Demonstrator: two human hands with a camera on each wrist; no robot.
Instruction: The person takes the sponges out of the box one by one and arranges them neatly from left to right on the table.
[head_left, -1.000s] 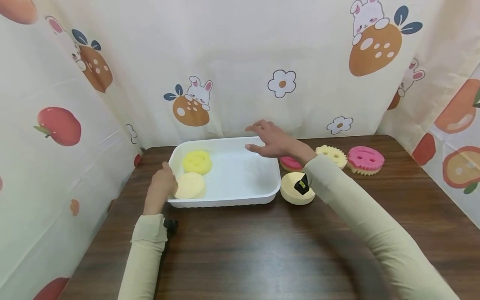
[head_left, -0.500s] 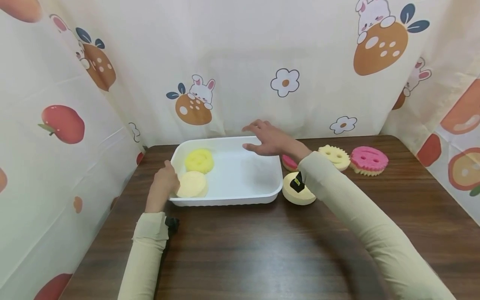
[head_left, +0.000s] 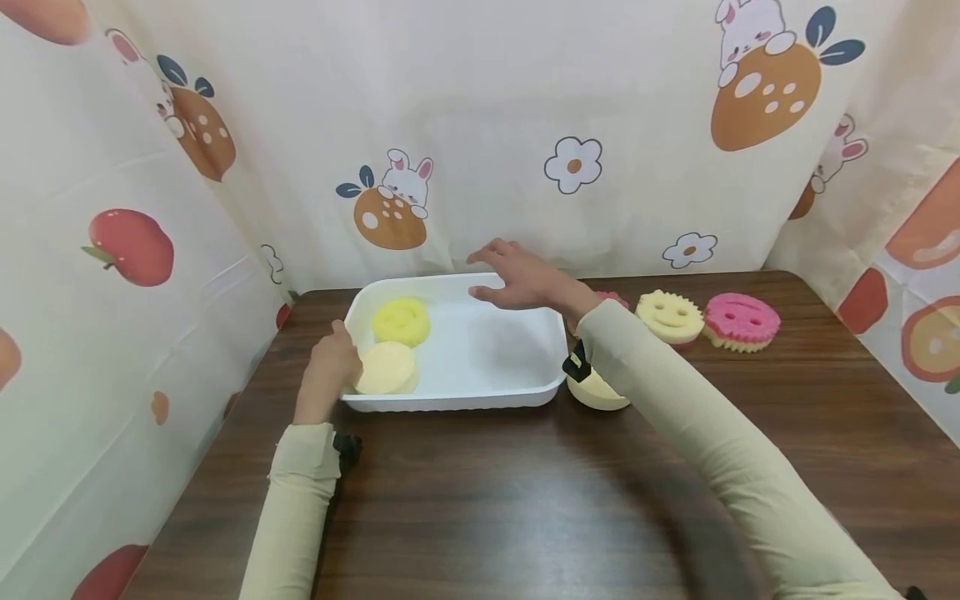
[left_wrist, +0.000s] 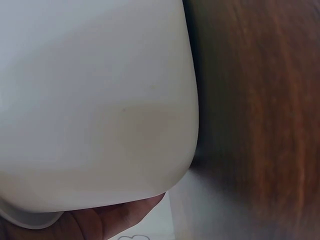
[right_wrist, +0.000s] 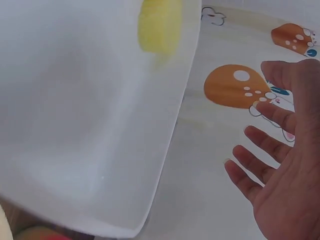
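My left hand point(head_left: 328, 373) grips the left rim of a white rectangular tray point(head_left: 480, 398), its fingers point(left_wrist: 127, 215) lying along the outside of the wall in the left wrist view. At the tray's left end lie a yellow smiley-face sponge point(head_left: 401, 322) and, nearer me, a plain cream round sponge point(head_left: 387, 368) beside that hand. Above the tray's far right part my right hand point(head_left: 528, 279) hovers with nothing in it. The right wrist view shows that hand point(right_wrist: 292, 155) with its fingers spread and slightly bent, apart from the tray.
Right of the tray, a cream round sponge point(head_left: 597, 392) and a pink sponge point(head_left: 617, 297) are partly hidden by my right arm. Farther right sit a cream smiley sponge point(head_left: 670, 316) and a pink one point(head_left: 742, 321). A printed curtain point(head_left: 480, 183) stands behind the brown table point(head_left: 450, 500).
My right hand has drifted a little left over the tray, still holding nothing. The left hand keeps its place on the tray's rim. The head view has shifted slightly.
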